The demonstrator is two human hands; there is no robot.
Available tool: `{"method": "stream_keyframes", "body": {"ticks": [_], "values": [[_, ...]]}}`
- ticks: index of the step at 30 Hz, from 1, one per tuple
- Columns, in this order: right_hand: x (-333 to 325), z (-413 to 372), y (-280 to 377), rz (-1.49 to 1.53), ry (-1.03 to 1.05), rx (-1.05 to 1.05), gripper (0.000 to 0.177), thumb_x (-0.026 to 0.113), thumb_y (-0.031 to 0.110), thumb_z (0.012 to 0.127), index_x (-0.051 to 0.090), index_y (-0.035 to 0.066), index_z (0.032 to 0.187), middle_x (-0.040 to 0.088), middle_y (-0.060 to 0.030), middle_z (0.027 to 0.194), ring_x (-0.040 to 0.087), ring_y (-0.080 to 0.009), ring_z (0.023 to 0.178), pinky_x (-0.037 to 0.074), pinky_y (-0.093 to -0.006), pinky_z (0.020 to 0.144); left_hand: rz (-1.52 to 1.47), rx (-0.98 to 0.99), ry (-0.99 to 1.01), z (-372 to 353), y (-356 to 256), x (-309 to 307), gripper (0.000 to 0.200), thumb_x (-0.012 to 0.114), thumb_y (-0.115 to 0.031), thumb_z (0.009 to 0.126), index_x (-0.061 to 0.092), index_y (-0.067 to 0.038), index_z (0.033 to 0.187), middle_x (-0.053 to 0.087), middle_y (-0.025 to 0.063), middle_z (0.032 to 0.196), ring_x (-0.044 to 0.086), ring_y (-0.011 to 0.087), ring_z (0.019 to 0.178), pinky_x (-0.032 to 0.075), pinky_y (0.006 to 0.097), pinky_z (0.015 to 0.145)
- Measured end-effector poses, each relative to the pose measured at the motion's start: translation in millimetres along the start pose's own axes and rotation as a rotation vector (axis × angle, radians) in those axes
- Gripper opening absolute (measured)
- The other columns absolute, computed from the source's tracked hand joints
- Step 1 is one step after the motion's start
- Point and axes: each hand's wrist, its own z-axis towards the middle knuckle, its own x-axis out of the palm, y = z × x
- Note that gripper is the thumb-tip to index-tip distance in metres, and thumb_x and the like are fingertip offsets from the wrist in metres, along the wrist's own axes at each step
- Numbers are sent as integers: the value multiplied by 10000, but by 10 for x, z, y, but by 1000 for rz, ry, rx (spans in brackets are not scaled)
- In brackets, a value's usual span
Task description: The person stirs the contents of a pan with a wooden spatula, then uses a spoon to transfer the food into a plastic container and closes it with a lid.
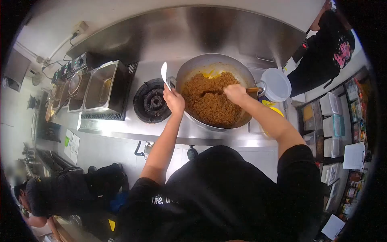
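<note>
I'm looking at a big steel wok (201, 59) sitting on the stainless counter (161, 127), a little right of centre and heaped with brown fried rice (209, 107). The person at the stove has both arms stretched out to it.

The left hand (174, 100) is at the wok's 9 o'clock rim. It is closed in a fist round the handle of a white spoon (164, 74), which stands upright with its bowl clear of the food. The right hand (236, 93) hovers over the rice towards 3 o'clock, fingers wrapped tight around a long-handled spatula (254, 89). The working end is buried in the rice, so I can't make out its shape.

Just beside the wok at 9 o'clock is an unlit black gas burner (152, 101). Beyond that are two deep rectangular steel pans (100, 82). At the wok's 3 o'clock a white lidded tub (277, 84) nearly touches the rim.

At 1 o'clock in the room stands another person in a black shirt with a pink print (322, 56). A second person in black (64, 193) bends low at 8 o'clock. Shelves of storage boxes (332, 125) run down the right side.
</note>
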Motion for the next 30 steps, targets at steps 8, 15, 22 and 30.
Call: {"method": "stream_keyframes", "body": {"ticks": [8,15,22,30], "values": [[-515,76,-239,-13,-6,373,166,541,94,808,703,59,793,686,-154,856,684,-282,813,562,-397,678,-34,27,-58,52,46,42,433,489,-72,895,386,22,1305,538,236,1048,498,415,963,385,478,831],[75,-227,38,48,5,367,253,506,92,816,659,40,1010,661,-188,909,668,-324,837,546,-428,713,-77,31,7,71,44,-1,443,467,-78,910,355,42,1322,522,242,1060,479,409,968,371,478,838],[-834,-1321,443,180,-539,441,464,505,45,838,493,113,1296,584,-173,912,632,-358,730,534,-425,631,-104,20,80,69,55,-21,470,459,-95,919,311,49,1341,511,276,1064,472,439,966,363,499,844],[-343,-1717,562,210,-529,630,391,510,171,895,515,150,1285,596,-165,783,616,-372,638,517,-462,590,-157,67,82,86,108,5,495,436,-114,946,268,98,1361,467,300,1120,468,435,1004,369,464,893]]}}
